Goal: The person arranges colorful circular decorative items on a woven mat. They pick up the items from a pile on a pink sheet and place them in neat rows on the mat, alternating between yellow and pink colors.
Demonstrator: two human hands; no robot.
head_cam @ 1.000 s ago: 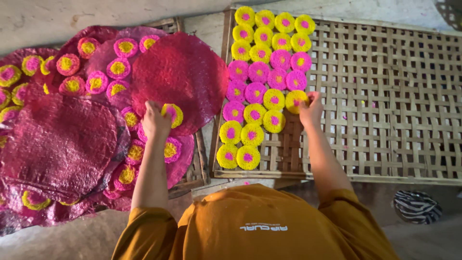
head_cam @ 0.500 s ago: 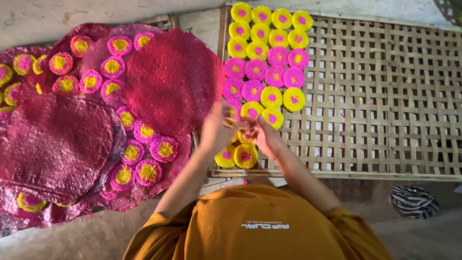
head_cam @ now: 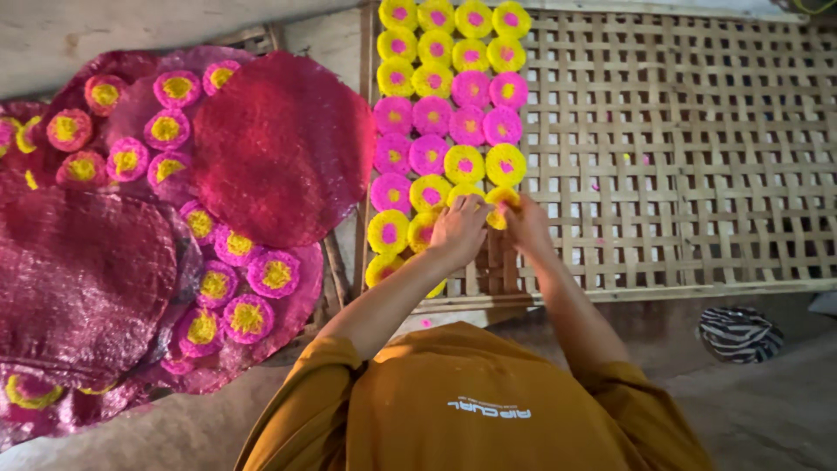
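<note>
My left hand (head_cam: pixel 458 229) and my right hand (head_cam: pixel 523 220) meet over the near left part of a woven bamboo rack (head_cam: pixel 680 166). Between my right fingers is a yellow round disc (head_cam: pixel 503 201) with a pink middle. My left hand rests beside it, on the discs laid there; whether it grips one I cannot tell. Several pink and yellow discs (head_cam: pixel 449 96) lie in rows on the rack, running away from my hands. A yellow disc (head_cam: pixel 388 232) sits just left of my left hand.
To the left lie large dark red round mats (head_cam: pixel 283 144), stacked and overlapping, with several pink and yellow discs (head_cam: pixel 166 129) on them. The right part of the rack holds no discs. A striped cloth (head_cam: pixel 737 331) lies on the ground at the right.
A second ago my hands were apart, the left on the red mats, the right at the rack. The left came across with a disc, and both now sit together at the rack's near rows.
</note>
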